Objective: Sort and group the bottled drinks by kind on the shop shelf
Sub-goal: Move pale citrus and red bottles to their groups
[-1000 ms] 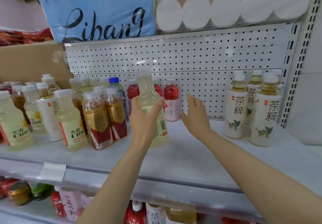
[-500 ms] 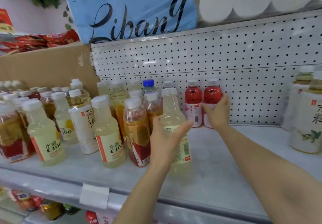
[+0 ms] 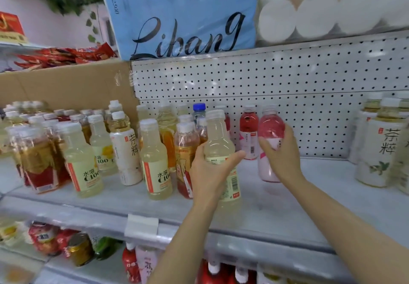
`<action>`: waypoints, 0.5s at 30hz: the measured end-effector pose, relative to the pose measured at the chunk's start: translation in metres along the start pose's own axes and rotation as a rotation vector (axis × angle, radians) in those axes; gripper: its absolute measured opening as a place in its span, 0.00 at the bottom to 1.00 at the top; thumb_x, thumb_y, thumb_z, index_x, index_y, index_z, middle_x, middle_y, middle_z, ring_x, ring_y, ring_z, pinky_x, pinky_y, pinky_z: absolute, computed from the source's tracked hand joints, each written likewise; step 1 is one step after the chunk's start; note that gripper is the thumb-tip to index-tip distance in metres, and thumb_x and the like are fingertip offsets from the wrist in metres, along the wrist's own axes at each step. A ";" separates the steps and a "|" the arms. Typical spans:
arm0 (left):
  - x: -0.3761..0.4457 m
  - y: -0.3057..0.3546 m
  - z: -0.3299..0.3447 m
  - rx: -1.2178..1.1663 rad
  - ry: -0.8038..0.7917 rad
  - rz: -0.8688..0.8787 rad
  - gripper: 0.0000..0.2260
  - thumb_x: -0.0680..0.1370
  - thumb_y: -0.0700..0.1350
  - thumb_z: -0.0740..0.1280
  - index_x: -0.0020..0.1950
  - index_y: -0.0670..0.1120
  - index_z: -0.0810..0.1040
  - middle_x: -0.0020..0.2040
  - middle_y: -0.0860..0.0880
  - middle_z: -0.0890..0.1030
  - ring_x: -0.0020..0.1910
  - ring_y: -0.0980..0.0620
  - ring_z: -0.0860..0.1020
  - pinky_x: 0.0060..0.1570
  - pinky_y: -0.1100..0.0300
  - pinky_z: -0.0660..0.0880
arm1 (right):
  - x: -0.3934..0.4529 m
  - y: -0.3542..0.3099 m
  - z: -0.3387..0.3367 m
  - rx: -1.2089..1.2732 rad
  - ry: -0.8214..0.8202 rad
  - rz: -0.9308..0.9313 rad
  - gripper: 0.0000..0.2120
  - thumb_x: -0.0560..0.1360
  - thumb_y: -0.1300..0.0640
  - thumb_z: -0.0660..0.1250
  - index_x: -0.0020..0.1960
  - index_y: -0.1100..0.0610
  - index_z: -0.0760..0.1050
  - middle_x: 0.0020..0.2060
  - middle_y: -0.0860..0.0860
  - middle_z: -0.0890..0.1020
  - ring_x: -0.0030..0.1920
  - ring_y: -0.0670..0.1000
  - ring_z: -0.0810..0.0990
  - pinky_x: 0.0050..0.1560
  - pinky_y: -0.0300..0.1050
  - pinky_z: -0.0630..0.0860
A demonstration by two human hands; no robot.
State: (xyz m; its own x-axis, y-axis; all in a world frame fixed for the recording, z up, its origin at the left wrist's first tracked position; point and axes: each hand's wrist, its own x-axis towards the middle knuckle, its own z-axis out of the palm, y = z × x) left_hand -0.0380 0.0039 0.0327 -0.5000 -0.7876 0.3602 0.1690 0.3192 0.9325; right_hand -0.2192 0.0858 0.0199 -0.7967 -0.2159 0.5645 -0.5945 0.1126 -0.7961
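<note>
Two hands are busy at once, each gripping a bottle by its middle, which looks like a way to shift two kinds in one pass. Her left hand (image 3: 210,168) wraps fingers and thumb round a pale yellow bottle (image 3: 221,159), held upright at the front of the shelf (image 3: 298,208), just beside matching C100 bottles (image 3: 156,162), probably its group. Meanwhile the right hand (image 3: 280,151) curls round a pink bottle (image 3: 271,137), slightly tilted near the pegboard back, close to a red-pink bottle (image 3: 249,132) of similar kind. White-labelled tea bottles (image 3: 380,144) stand apart at the far right, already grouped, with bare shelf between for more sorting.
</note>
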 end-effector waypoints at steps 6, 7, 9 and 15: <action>-0.047 0.005 -0.037 0.005 0.110 -0.019 0.31 0.61 0.61 0.81 0.60 0.55 0.78 0.49 0.58 0.84 0.49 0.60 0.82 0.57 0.51 0.79 | -0.086 -0.058 -0.020 0.247 -0.038 -0.037 0.32 0.72 0.52 0.75 0.71 0.50 0.65 0.57 0.48 0.78 0.49 0.41 0.79 0.44 0.26 0.72; -0.057 0.006 -0.045 0.003 0.120 -0.022 0.28 0.63 0.59 0.81 0.59 0.56 0.78 0.49 0.57 0.84 0.49 0.59 0.82 0.57 0.51 0.79 | -0.098 -0.066 -0.021 0.275 -0.055 -0.039 0.31 0.72 0.53 0.75 0.71 0.51 0.64 0.57 0.47 0.78 0.48 0.39 0.79 0.43 0.26 0.73; -0.077 0.008 -0.064 0.020 0.136 -0.016 0.26 0.62 0.62 0.80 0.57 0.61 0.77 0.50 0.57 0.84 0.50 0.58 0.82 0.56 0.50 0.79 | -0.122 -0.083 -0.021 0.309 -0.088 -0.057 0.31 0.72 0.51 0.75 0.70 0.49 0.64 0.56 0.46 0.79 0.48 0.40 0.81 0.49 0.37 0.79; -0.107 0.015 -0.126 0.042 0.228 -0.001 0.31 0.61 0.65 0.78 0.60 0.54 0.79 0.49 0.56 0.85 0.49 0.56 0.83 0.56 0.46 0.80 | -0.183 -0.124 -0.002 0.338 -0.160 -0.090 0.27 0.74 0.52 0.74 0.67 0.48 0.64 0.54 0.47 0.79 0.50 0.42 0.80 0.45 0.31 0.73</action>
State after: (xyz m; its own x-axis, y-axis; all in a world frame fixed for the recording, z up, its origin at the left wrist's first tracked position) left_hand 0.1248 0.0270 0.0109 -0.2944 -0.8850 0.3607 0.1304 0.3367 0.9325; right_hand -0.0002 0.1134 0.0160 -0.7002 -0.3621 0.6153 -0.5705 -0.2344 -0.7872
